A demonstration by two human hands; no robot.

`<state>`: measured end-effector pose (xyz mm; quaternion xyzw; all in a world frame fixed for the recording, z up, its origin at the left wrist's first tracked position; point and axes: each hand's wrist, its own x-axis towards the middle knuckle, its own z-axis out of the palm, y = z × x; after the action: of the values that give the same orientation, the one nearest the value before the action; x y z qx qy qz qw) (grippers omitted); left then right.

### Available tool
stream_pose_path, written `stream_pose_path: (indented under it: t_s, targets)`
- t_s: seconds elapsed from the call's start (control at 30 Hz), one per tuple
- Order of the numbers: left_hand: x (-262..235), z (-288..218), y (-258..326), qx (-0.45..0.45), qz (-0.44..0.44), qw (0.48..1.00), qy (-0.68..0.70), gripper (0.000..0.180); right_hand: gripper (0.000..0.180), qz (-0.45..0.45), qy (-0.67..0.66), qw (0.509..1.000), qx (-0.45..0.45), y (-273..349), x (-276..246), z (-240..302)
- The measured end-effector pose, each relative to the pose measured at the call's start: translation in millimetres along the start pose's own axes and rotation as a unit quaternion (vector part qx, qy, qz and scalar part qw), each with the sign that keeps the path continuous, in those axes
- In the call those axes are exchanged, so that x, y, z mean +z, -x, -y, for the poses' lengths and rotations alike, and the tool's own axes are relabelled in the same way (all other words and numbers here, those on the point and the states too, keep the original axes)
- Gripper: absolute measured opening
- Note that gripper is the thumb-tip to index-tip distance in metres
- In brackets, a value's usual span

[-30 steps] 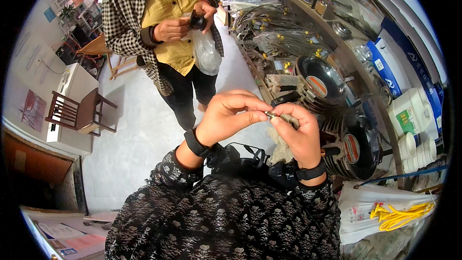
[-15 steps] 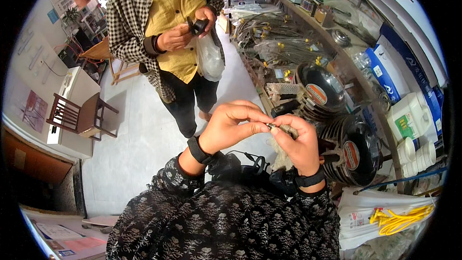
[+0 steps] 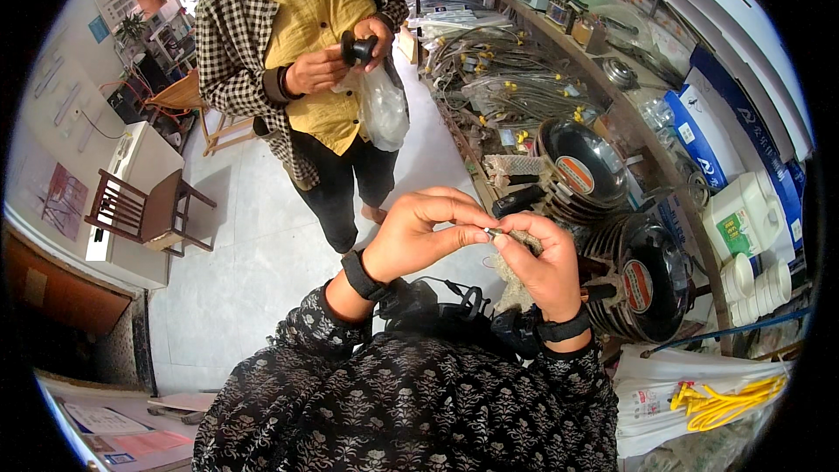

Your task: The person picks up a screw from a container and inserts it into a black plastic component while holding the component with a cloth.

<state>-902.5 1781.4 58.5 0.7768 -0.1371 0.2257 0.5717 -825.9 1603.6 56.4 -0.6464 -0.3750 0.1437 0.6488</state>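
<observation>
My left hand point(image 3: 415, 232) and my right hand point(image 3: 544, 264) meet in front of my body, fingertip to fingertip. Both pinch a small, short metallic piece point(image 3: 493, 232) between thumb and forefinger; it is too small and covered to name. Black bands circle both wrists. Behind my right hand, a rough beige woven cloth point(image 3: 514, 284) shows in part. Facing me, another person holds a black round flanged object point(image 3: 357, 50) in both hands, with a clear plastic bag point(image 3: 383, 109) hanging beneath one of them.
On the right, a long shelf holds stacked black pans point(image 3: 651, 284), bundled grey hoses point(image 3: 524, 87), white cups point(image 3: 759, 290) and a white jug point(image 3: 745, 210). Yellow cord point(image 3: 730, 402) lies on a white bag. A wooden chair point(image 3: 153, 210) stands on the left.
My hands stay pinched together, with only a slight shift of the fingers; a bit more of the small piece shows. The other person's black object has tilted and turned slightly.
</observation>
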Motion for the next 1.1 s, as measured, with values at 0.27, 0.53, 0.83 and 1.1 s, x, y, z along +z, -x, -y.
stream_pose_path:
  t_s: [0.27,0.53,0.83,1.1]
  targets:
    - [0.9,0.7,1.1,-0.001,-0.001,1.000,-0.005,0.018,0.013,0.006,0.003,1.000,-0.001,0.7,-1.0,-1.5]
    - [3.0,1.5,2.4,0.006,-0.001,1.000,-0.012,0.018,0.013,0.000,-0.008,1.000,0.002,4.5,-1.2,-2.4]
    - [1.9,0.2,5.3,0.003,-0.003,1.000,-0.011,0.018,0.012,0.003,-0.011,1.000,0.006,5.9,1.4,-2.1]
    - [-1.2,0.9,6.8,-0.002,-0.004,1.000,-0.008,0.018,0.013,0.008,-0.010,1.000,0.007,3.9,3.8,-3.1]
